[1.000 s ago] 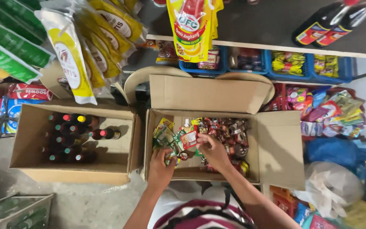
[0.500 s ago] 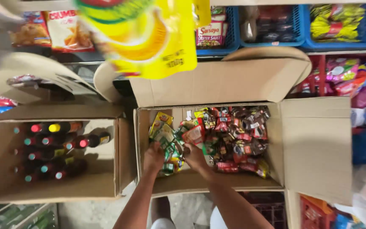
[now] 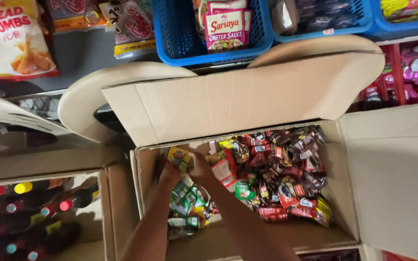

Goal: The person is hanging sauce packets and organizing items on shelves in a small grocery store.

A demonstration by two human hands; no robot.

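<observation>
I see both forearms reaching up into the open cardboard box point(image 3: 247, 101). My left hand point(image 3: 169, 175) and right hand point(image 3: 200, 169) meet at the box's back left corner, fingers closed around a small yellow-green packet point(image 3: 180, 155). Green sachets point(image 3: 186, 203) lie just below them; dark red sachets point(image 3: 286, 174) fill the right side. Left of it, a box of bottles point(image 3: 30, 212). Beyond, blue baskets point(image 3: 170, 38) sit on shelves.
</observation>
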